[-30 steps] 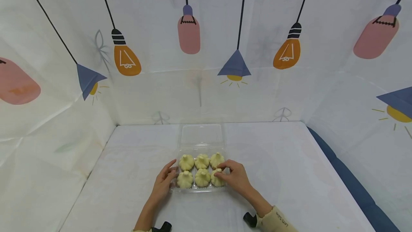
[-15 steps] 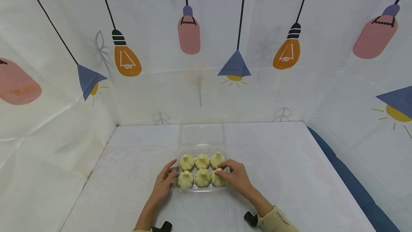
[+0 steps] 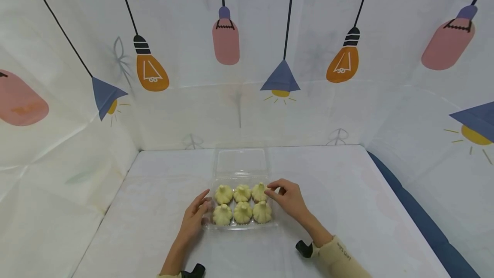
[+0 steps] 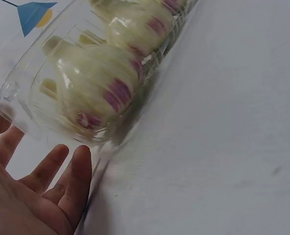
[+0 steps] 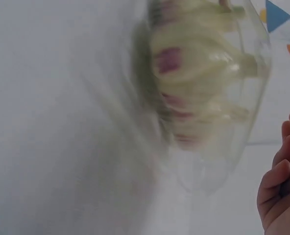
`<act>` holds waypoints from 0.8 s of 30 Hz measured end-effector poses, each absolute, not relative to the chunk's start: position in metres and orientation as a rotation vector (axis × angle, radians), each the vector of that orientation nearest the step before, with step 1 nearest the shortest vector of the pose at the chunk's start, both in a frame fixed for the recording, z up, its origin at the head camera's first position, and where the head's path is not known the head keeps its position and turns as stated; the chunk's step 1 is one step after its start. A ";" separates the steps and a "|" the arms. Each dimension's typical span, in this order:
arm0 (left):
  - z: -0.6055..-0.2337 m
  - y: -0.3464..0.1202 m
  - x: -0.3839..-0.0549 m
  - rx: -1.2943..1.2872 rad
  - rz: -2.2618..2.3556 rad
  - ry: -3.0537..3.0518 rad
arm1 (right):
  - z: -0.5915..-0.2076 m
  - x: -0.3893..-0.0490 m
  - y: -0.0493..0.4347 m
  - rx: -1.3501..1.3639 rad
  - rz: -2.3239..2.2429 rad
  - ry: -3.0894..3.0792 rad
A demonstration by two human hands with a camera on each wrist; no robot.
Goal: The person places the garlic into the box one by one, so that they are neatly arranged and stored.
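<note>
In the head view a clear plastic clamshell box (image 3: 241, 227) lies with its lid (image 3: 241, 161) folded back. Two rows of three pale garlic bulbs fill it, including a front right bulb (image 3: 262, 212) and a back right bulb (image 3: 260, 192). The left wrist view shows purple patches low on a bulb (image 4: 88, 88). My left hand (image 3: 191, 218) is beside the box's left wall, its fingers relaxed and spread. My right hand (image 3: 289, 198) is at the back right corner, thumb and index tips right at that bulb's edge, with nothing visible between them.
The box stands on a white-covered table (image 3: 162, 192). Behind it rises a white cloth wall (image 3: 247, 110) printed with hanging lamps. A dark blue padded edge (image 3: 420, 222) runs along the right side. Black wrist-worn pieces (image 3: 304, 249) sit near the sleeves.
My right hand has left the front right garlic bulb and moved back and right to the back right one. The left hand has shifted slightly left; the bulbs stay in place.
</note>
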State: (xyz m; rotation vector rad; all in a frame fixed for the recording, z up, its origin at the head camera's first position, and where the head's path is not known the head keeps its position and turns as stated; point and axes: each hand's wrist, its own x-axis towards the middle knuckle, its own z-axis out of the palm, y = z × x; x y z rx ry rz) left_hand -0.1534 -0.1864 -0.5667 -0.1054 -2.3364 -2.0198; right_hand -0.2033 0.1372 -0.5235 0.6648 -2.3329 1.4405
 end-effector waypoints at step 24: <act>-0.503 -0.209 -0.242 0.041 -1.770 -2.642 | -0.489 -0.292 0.152 0.235 1.489 -2.748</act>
